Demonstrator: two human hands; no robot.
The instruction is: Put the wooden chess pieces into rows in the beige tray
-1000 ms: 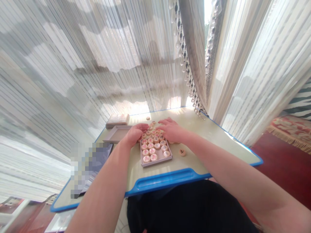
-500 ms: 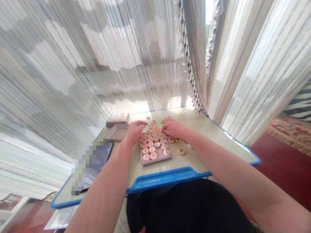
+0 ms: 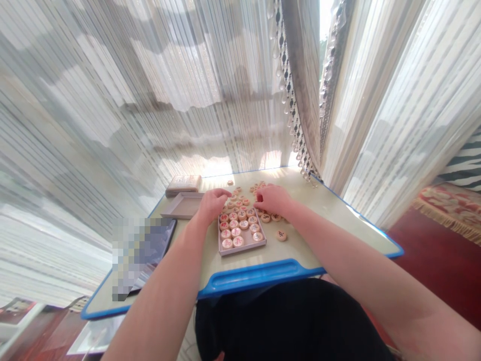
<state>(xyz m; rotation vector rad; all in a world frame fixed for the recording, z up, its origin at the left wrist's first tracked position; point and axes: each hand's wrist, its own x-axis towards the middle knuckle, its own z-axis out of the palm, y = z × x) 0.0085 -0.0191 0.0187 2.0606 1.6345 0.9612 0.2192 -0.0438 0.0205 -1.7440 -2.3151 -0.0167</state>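
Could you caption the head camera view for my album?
Left hand and right hand beside loose round pieces, with more in a shallow tray on a blue-edged table.

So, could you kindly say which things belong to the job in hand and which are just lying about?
Likely in the job:
round marked pieces
tray holding some
perhaps the shallow second tray

Likely just lying about:
dark flat object
boxy pack
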